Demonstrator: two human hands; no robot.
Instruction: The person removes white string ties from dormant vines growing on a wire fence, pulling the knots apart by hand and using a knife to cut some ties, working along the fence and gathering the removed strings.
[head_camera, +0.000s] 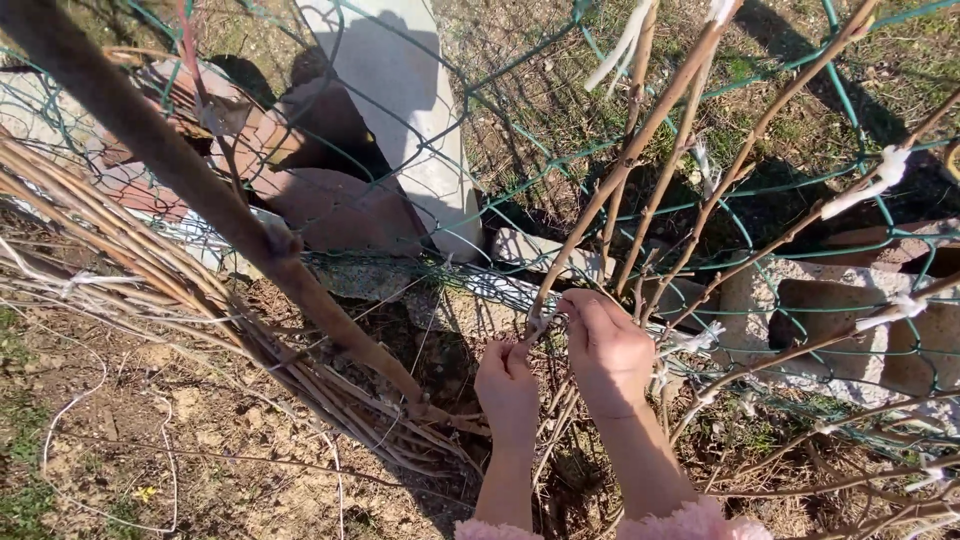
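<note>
My left hand (507, 385) and my right hand (606, 345) meet low at a green wire mesh fence (480, 95). Both pinch the lower end of a thin bare branch (640, 135) that rises up to the right against the mesh. The fingers of both are closed around the stem at about the same spot, and what lies between them is too small to tell. Several more thin bare stems (745, 150) fan upward beside it, some tied with white strips (868, 185).
A thick brown trunk (200, 190) slants from the top left down toward my hands. A bundle of dry canes (120, 250) lies at the left. Behind the fence stand a concrete post (400, 100), reddish stones (340, 205) and concrete blocks (830, 320). Dry soil lies below.
</note>
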